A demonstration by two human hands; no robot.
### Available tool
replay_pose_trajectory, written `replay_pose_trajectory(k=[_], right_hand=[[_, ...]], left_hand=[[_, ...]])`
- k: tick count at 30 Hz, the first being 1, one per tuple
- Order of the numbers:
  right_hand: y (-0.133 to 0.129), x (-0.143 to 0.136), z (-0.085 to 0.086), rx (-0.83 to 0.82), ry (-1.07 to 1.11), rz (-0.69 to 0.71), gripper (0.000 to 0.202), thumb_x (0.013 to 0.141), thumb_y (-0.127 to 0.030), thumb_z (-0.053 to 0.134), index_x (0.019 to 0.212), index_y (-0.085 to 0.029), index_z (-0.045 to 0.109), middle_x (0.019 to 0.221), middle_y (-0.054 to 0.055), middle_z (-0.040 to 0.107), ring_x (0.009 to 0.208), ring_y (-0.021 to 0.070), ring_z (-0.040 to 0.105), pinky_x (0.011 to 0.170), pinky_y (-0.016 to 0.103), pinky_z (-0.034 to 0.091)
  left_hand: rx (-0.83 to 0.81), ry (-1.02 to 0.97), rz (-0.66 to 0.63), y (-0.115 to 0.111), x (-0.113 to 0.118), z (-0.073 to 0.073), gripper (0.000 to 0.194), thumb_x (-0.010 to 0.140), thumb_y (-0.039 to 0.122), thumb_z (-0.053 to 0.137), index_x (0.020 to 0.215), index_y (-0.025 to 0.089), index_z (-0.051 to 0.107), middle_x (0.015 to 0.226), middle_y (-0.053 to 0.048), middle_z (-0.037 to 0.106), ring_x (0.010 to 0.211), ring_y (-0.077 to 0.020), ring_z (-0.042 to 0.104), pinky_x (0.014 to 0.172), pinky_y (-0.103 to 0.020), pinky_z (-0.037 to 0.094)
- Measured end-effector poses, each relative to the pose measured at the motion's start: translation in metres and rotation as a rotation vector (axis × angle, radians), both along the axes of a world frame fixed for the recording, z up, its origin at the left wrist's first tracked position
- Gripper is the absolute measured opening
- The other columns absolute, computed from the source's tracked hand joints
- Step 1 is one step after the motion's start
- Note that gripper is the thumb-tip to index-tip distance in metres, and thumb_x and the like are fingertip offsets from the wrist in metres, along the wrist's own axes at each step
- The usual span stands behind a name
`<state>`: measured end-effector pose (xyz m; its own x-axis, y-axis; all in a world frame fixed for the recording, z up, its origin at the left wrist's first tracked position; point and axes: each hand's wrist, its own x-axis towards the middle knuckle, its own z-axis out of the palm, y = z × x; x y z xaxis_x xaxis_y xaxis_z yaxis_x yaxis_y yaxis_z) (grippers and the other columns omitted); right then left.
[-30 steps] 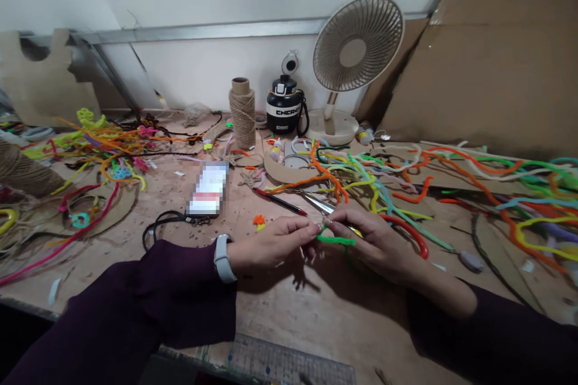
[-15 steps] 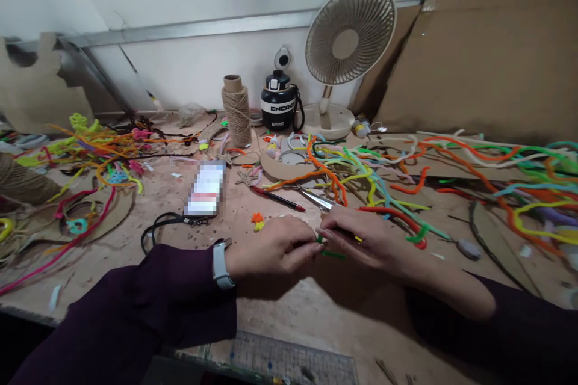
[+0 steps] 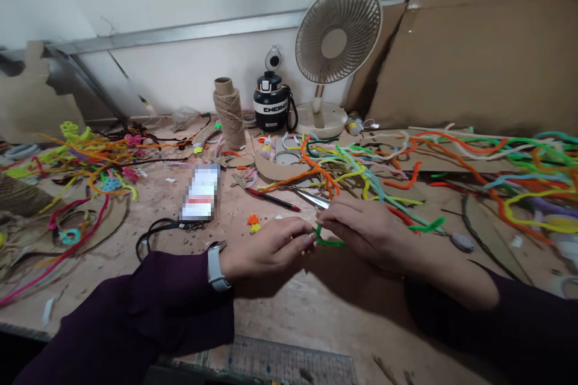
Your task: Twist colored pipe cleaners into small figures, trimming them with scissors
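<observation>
A green pipe cleaner [image 3: 330, 243] runs between my two hands, bent near its left end. My left hand [image 3: 273, 246], with a pale watch at the wrist, pinches the bent end between thumb and fingers. My right hand [image 3: 365, 228] is closed around the same pipe cleaner, and a green length sticks out behind it on the right. Its fingers partly hide the middle of the strand. Just beyond my right fingers lie scissors [image 3: 311, 197], their handles partly covered by other things. A small orange and yellow pipe-cleaner piece [image 3: 254, 224] rests beyond my left hand.
Loose coloured pipe cleaners [image 3: 497, 183] spread across the right and back. A phone [image 3: 198, 192] with a black cord, a red-black pen [image 3: 273, 199], a twine spool [image 3: 229, 114], a black bottle [image 3: 270, 105] and a fan [image 3: 336, 42] stand or lie beyond. A clear ruler [image 3: 289, 361] lies near the front edge.
More of the green pipe cleaner shows between my hands, and its loose end on the right has swung outward. My hands have parted slightly. The view has shifted a little.
</observation>
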<state>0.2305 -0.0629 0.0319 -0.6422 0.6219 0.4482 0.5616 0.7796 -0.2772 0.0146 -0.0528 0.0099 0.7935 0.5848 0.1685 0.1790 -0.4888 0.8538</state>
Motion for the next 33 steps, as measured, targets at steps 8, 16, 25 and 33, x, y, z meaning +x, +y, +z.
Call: replay_pose_trajectory(k=[8,16,25,33], right_hand=[[-0.007,-0.002,-0.007,0.279,-0.151,-0.039,0.022,0.095,-0.019,0.045,0.082,-0.018,0.063,0.069,0.003,0.059,0.061,0.0138,0.049,0.055,0.026,0.032],[-0.036,-0.017,-0.011,0.382,-0.139,-0.147,0.013,0.092,-0.013,0.048,0.089,-0.016,0.060,0.072,0.003,0.059,0.063,0.0136,0.053,0.057,0.025,0.036],[-0.033,-0.017,-0.016,0.516,-0.214,-0.145,0.017,0.091,-0.011,0.045,0.096,-0.014,0.061,0.078,0.006,0.063,0.070,0.0163,0.058,0.062,0.026,0.044],[-0.029,-0.013,-0.017,0.508,-0.235,-0.061,0.022,0.092,-0.012,0.044,0.106,-0.010,0.060,0.084,0.010,0.064,0.079,0.0207,0.060,0.068,0.032,0.050]], left_hand=[[0.208,0.124,0.075,-0.005,0.001,-0.001,0.020,0.095,0.023,0.039,0.084,0.016,0.054,0.083,-0.006,0.061,0.077,-0.0150,0.054,0.073,-0.027,0.043],[0.202,0.029,0.317,-0.016,0.004,0.002,0.018,0.094,0.024,0.040,0.082,0.016,0.052,0.076,-0.003,0.055,0.069,-0.0140,0.049,0.065,-0.027,0.041],[-0.119,-0.105,0.296,-0.010,0.006,-0.006,0.026,0.097,0.036,0.038,0.090,0.016,0.053,0.084,-0.003,0.056,0.076,-0.0133,0.051,0.071,-0.027,0.044],[-0.219,-0.055,0.212,0.001,0.002,-0.003,0.041,0.098,0.045,0.025,0.072,0.019,0.041,0.070,0.000,0.045,0.067,-0.0132,0.041,0.064,-0.028,0.037]])
